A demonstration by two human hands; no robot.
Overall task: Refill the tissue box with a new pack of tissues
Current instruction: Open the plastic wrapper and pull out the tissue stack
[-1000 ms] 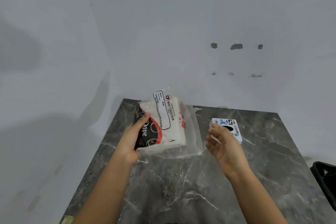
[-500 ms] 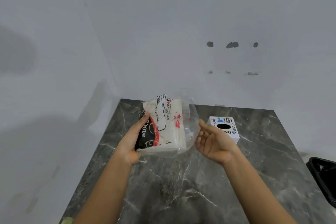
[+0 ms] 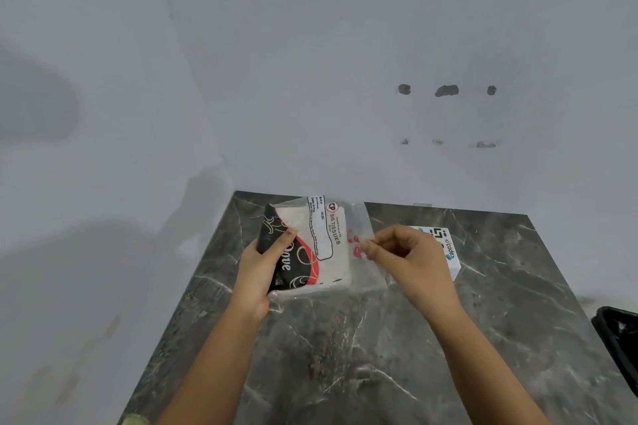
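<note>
A pack of tissues (image 3: 328, 245) in clear plastic, with a black, red and white print, is held above the dark marble table (image 3: 379, 355). My left hand (image 3: 262, 269) grips its left end, thumb on top. My right hand (image 3: 404, 255) pinches the loose clear plastic flap at the pack's right end between thumb and fingers. The white tissue box (image 3: 447, 248), printed with coloured logos, stands on the table behind my right hand, which hides most of it.
A black bin (image 3: 621, 342) shows at the right edge, beside the table. White walls close the table in at the back and on the left. A small greenish object (image 3: 136, 419) lies at the table's near left corner.
My right hand moved left from in front of the tissue box and closed its fingers on the pack's plastic flap. The left hand kept its hold on the pack.
</note>
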